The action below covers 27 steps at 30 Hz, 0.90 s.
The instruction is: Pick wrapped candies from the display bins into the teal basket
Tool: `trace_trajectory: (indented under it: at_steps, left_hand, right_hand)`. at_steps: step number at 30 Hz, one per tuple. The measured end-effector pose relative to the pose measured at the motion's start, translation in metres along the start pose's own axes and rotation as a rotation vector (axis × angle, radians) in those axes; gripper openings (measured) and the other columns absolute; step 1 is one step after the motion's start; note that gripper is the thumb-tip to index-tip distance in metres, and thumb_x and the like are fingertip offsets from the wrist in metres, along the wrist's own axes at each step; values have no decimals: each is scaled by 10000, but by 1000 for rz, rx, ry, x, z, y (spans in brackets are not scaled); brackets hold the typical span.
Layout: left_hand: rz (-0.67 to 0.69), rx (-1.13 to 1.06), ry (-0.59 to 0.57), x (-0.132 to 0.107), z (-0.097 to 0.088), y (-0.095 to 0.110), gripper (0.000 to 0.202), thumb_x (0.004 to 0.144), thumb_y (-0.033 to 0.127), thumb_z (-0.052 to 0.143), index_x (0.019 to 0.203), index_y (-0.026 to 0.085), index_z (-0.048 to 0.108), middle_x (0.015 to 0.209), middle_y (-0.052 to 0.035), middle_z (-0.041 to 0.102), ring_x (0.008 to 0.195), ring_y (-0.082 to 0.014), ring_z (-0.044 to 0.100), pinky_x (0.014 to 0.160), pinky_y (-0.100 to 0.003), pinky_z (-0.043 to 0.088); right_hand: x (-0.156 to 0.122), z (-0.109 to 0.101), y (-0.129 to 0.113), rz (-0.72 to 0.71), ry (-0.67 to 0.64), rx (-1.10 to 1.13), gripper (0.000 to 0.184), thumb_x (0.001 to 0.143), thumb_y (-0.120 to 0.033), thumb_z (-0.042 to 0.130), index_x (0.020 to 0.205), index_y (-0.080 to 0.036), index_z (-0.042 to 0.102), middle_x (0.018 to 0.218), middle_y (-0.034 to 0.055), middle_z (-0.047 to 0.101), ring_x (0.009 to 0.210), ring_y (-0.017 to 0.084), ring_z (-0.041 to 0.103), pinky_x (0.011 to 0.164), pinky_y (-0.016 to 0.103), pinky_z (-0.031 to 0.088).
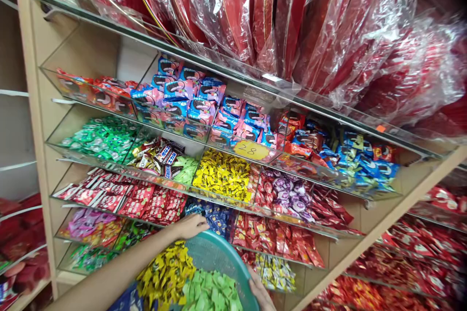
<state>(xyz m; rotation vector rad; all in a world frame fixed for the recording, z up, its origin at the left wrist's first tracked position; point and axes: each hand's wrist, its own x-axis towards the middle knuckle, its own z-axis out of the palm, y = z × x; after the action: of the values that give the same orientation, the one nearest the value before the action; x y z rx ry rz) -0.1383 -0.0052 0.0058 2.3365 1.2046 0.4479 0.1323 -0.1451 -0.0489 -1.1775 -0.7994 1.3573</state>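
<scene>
A green plastic basin with a mesh-like inner wall is at the bottom of the view. Inside it are yellow-wrapped candies on the left and light green packets on the right. My left hand reaches across to the far rim, fingers curled closed there; its fingertips are partly hidden. At the right rim, my right hand grips the basin, partly cut off by the frame. Just beyond my left hand lies a compartment of dark blue packets.
Tilted shelves with clear dividers hold red packets, yellow candies, green candies and blue-pink biscuit packs. A yellow "28" tag marks one front panel. Plastic-wrapped red items crowd the top. A wooden side panel slants at right.
</scene>
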Motion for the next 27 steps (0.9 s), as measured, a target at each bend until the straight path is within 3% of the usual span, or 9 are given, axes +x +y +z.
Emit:
trace_trajectory:
  at_steps: [2, 6, 11, 14, 18, 20, 22, 25, 27]
  left_hand:
    - [1, 4, -18, 7, 11, -15, 487, 785, 540, 325, 639, 157, 588, 571, 22, 504, 566, -95, 440, 513, -181, 274]
    - [17, -72, 0, 11, 17, -30, 506, 752, 565, 359, 588, 138, 573, 522, 39, 438, 538, -75, 373, 486, -174, 228]
    - [-52, -83, 4, 9, 16, -26, 469, 675, 590, 460, 616, 147, 602, 530, 43, 466, 546, -75, 378, 478, -169, 212]
    - [-108, -52, 18, 10, 17, -25, 444, 666, 587, 471, 623, 167, 611, 542, 44, 488, 559, -80, 408, 485, -169, 213]
    - [-146, -40, 14, 11, 17, -25, 456, 643, 612, 480, 611, 176, 611, 560, 43, 513, 584, -90, 446, 501, -171, 232]
    - [-175, -41, 1, 12, 14, -22, 463, 626, 624, 491, 613, 177, 614, 567, 41, 524, 591, -96, 457, 502, -173, 240]
    - [-200, -43, -4, 11, 12, -18, 469, 612, 633, 497, 625, 181, 622, 583, 36, 538, 604, -104, 470, 499, -176, 244]
    - [-219, -46, 0, 10, 10, -14, 473, 602, 644, 498, 645, 193, 636, 606, 33, 560, 619, -110, 477, 495, -179, 245]
    - [-225, -45, 1, 10, 10, -13, 470, 594, 646, 504, 652, 200, 642, 608, 33, 565, 611, -107, 473, 497, -180, 249]
  right_hand:
    - [0, 1, 2, -4, 15, -8, 567, 474, -530, 703, 962, -245, 650, 1134, 30, 568, 1204, 255, 337, 1000, 351, 251]
    - [-4, 5, -5, -23, 34, -88, 580, 488, -562, 677, 977, -253, 642, 1146, 25, 560, 1179, 255, 376, 972, 347, 303]
    - [-10, 18, -60, -47, 69, -353, 583, 614, -553, 597, 1084, -211, 565, 1169, 75, 538, 1092, 235, 473, 900, 349, 383]
    - [-7, 46, -108, -278, -32, -540, 489, 653, -487, 595, 1024, -169, 570, 1053, 94, 599, 1004, 219, 531, 870, 331, 402]
    - [12, 106, -159, -659, -108, -863, 281, 772, -407, 471, 877, -169, 580, 805, 51, 635, 770, 170, 580, 720, 289, 437]
    - [30, 135, -175, -771, -44, -1063, 236, 788, -380, 444, 798, -179, 566, 715, 25, 611, 669, 147, 561, 641, 262, 420]
    - [49, 156, -184, -827, 111, -1246, 217, 793, -367, 433, 826, -184, 545, 757, 35, 600, 707, 156, 551, 628, 259, 401]
    - [74, 173, -188, -812, 321, -1461, 257, 791, -390, 432, 920, -181, 509, 915, 85, 569, 815, 190, 539, 639, 276, 385]
    - [85, 178, -188, -768, 368, -1554, 289, 781, -405, 446, 945, -173, 494, 963, 103, 545, 835, 205, 536, 652, 291, 380]
